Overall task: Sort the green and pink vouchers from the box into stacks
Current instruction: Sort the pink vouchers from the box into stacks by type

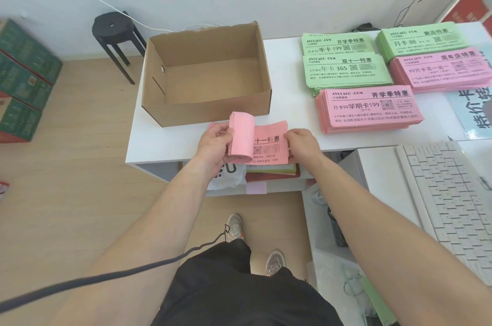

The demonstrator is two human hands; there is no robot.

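Left hand [213, 143]: fingers are curling round the left end of a pink voucher bundle [269, 151], gripping it and bending several top sheets back into an upright roll.

Right hand [302, 143]: narrowly closed, pinching the right edge of the same bundle, thumb lying on top and fingers tucking underneath.

Pink voucher bundle: sitting between the two hands, held just above the near edge of the white table [159, 144], printed face showing on the half nearest the right hand.

Cardboard box [207, 112]: standing directly beyond both hands, just beside the bundle, its top open and its brown floor showing bare.

Sorted stacks, all lying beyond and outward of the right hand:
- a pink stack [370, 109] lying nearest the right hand
- a green stack [346, 71] lying behind it, partly under its far edge
- a second green stack [335, 44] lying farther back, touching the first
- a third green stack [423, 39] lying farthest out
- a second pink stack [442, 69] overlapping that green stack's near edge

White keyboard [447, 205]: lying well outward of the right forearm on a lower surface.

Black stool [114, 32]: standing on the floor beyond and outward of the left hand, well apart.

Green cartons [24, 77]: standing stacked far outward of the left hand.
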